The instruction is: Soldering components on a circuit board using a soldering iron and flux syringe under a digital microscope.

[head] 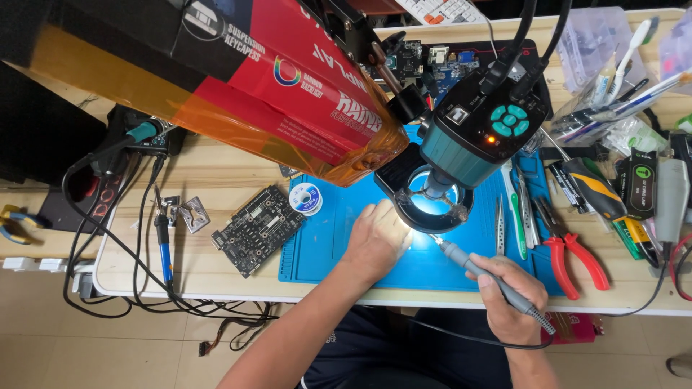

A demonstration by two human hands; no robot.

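Observation:
My right hand grips a grey pen-shaped soldering tool with a black cable; its tip points up-left under the ring light of a teal microscope camera. My left hand rests palm down on the blue work mat, right beside the lit spot under the ring light. What lies beneath the lens is hidden by the hand and the ring.
A black circuit board and a solder spool lie left of the mat. A blue soldering iron sits further left. Tweezers, red-handled pliers and screwdrivers fill the right side. A red-and-black box looms at the upper left.

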